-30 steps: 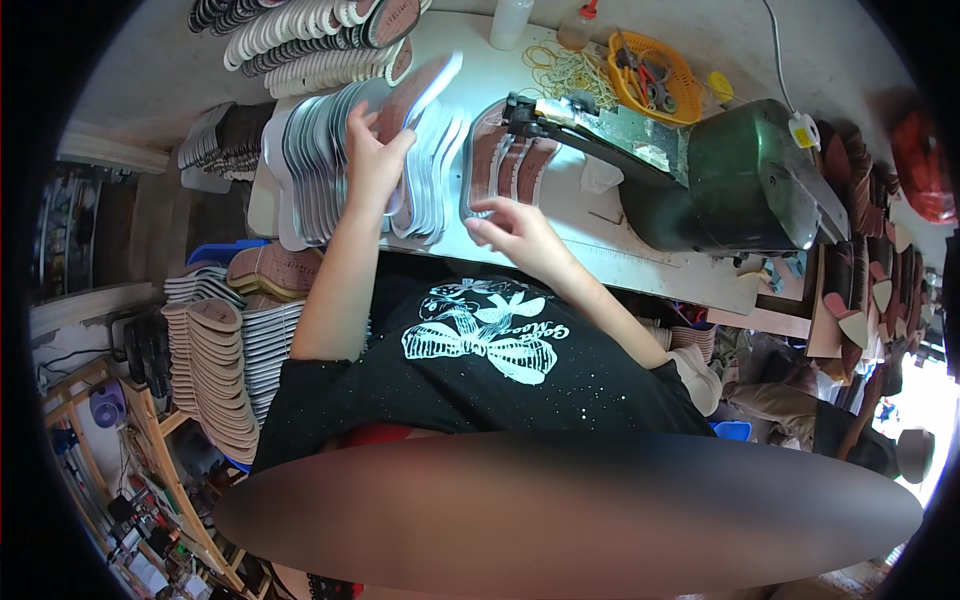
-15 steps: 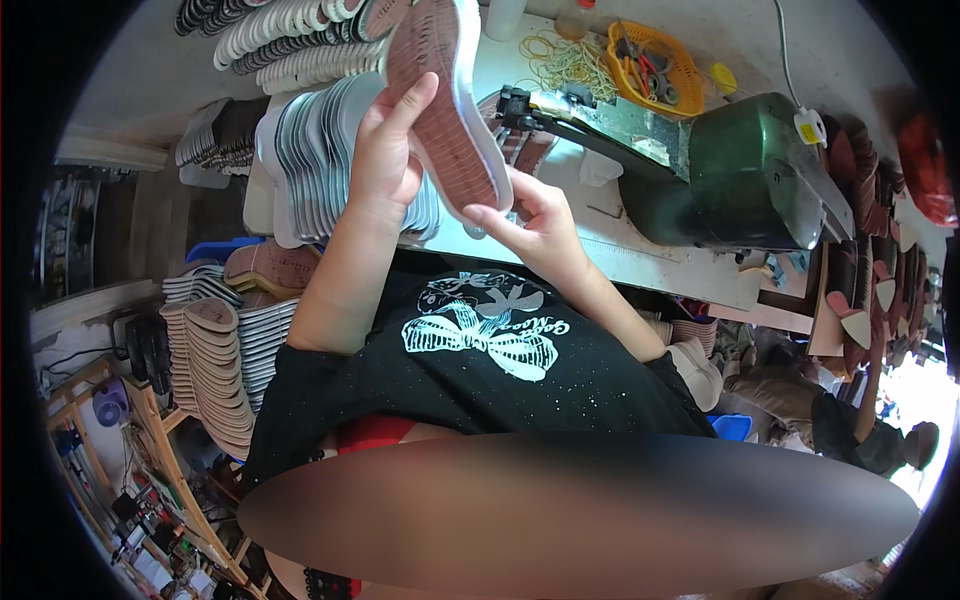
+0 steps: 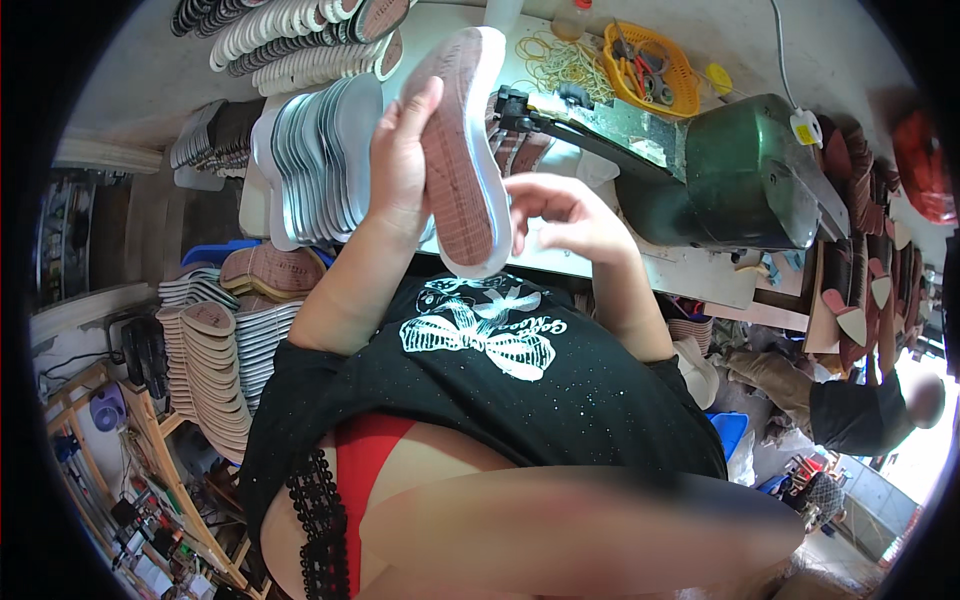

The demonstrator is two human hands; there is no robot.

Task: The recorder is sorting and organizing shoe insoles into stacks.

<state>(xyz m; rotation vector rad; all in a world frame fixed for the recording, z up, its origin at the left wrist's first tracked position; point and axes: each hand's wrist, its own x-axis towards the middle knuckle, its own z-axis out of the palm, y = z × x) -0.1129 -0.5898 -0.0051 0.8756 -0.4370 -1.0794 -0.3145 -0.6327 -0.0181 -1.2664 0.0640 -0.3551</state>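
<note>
My left hand [image 3: 402,150] grips a shoe sole [image 3: 462,160] by its left edge, thumb over the face. The sole has a brown, wood-patterned face and a white rim, and it is tilted upright above the table edge. By its lower right edge is my right hand [image 3: 570,218], fingers curled and thumb apart, with nothing visible in its grasp. Whether its fingertips touch the rim I cannot tell. Behind the sole, more brown-faced soles [image 3: 522,152] lie partly hidden on the white table [image 3: 690,275].
A green machine [image 3: 750,170] with a dark arm stands right on the table. Left lies a row of pale soles [image 3: 315,160]; below it are stacked soles [image 3: 215,375]. At the back are a yellow basket [image 3: 690,85] of tools and rubber bands [image 3: 560,65]. Another person [image 3: 855,415] is far right.
The sole has come down and nearer my body in my left hand. My right hand has let go of its lower end and shifted right, fingers now curled.
</note>
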